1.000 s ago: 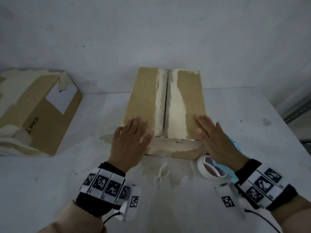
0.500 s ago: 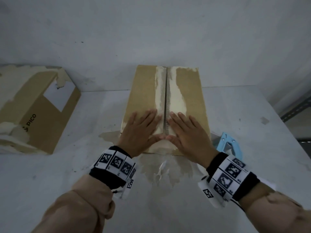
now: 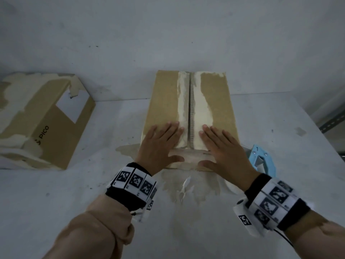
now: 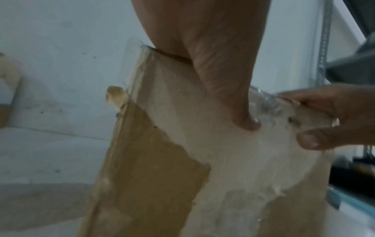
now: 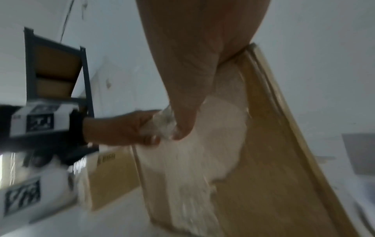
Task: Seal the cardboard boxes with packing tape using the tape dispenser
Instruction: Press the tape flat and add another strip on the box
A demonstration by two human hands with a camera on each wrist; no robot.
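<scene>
A cardboard box (image 3: 190, 116) is seen standing on the white table (image 3: 280, 139), its top flaps meeting along a centre seam. The left hand (image 3: 158, 146) is laid flat, fingers straight, on the left flap, and the right hand (image 3: 222, 148) is laid flat on the right flap, one either side of the seam; both thumbs are pressed against the near face, over clear tape (image 4: 270, 109). A blue tape dispenser (image 3: 261, 159) is seen on the table just right of the right hand. A second cardboard box (image 3: 46, 124) lies well apart at left.

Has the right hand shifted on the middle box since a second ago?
Yes. The right hand moved inward from the right flap of the cardboard box toward the centre seam, now flat just right of it.
</scene>
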